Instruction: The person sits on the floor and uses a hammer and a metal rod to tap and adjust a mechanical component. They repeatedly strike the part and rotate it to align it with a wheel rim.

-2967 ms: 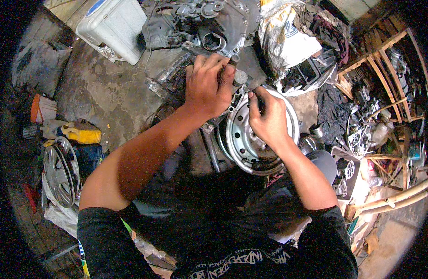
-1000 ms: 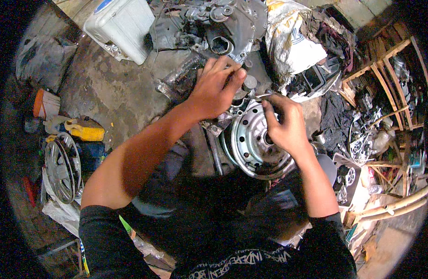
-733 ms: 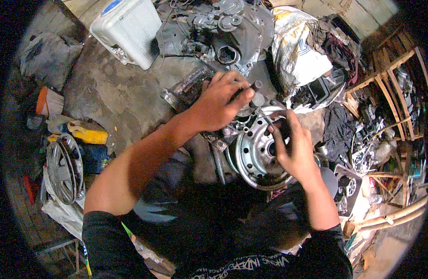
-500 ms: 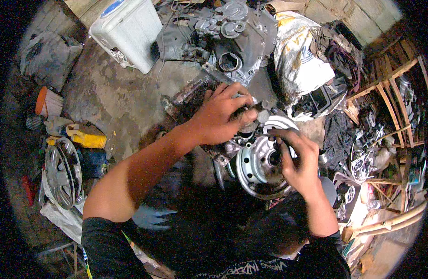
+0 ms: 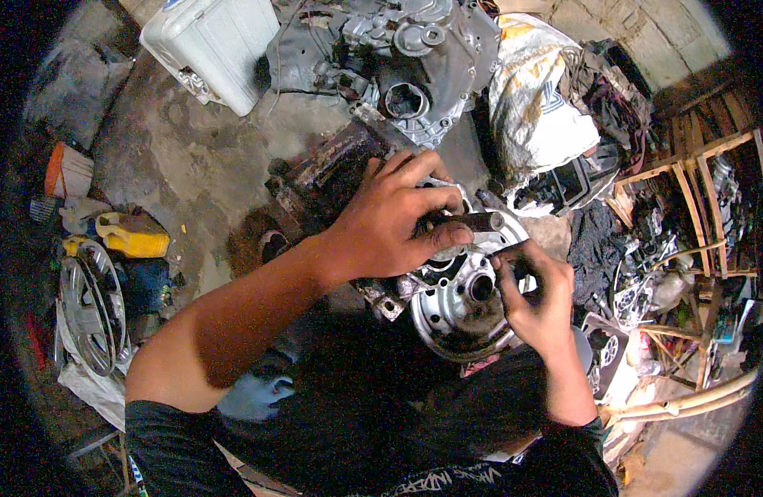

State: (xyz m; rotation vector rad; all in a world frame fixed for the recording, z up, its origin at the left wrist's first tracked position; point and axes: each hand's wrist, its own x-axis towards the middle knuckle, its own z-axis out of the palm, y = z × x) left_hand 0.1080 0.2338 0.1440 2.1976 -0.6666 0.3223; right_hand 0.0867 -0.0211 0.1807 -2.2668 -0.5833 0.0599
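Observation:
My left hand point(image 5: 402, 217) is closed around a short dark metal rod point(image 5: 486, 222), whose round end points right. Close beside it, my right hand point(image 5: 543, 290) has its thumb and fingers bent toward one another in a pinch; whatever lies between the tips is too small to make out. Below both hands lies a silver steel wheel rim point(image 5: 427, 319) with round holes and a dark central bore. A greasy metal casting point(image 5: 389, 305) shows under my left wrist, partly hidden by my arm.
A large grey gearbox housing point(image 5: 456, 62) stands at the far side, with a white cooler box point(image 5: 211, 54) to its left. White sacking point(image 5: 539, 108) and a wooden rack point(image 5: 688, 174) are at right. Wheel covers point(image 5: 87, 306) and a yellow jug point(image 5: 133, 235) sit at left.
The dark rod, barely visible before, now sticks out plainly from my left hand toward the right. My right hand stays near the wheel rim, its fingers still bent. The whole view has shifted slightly.

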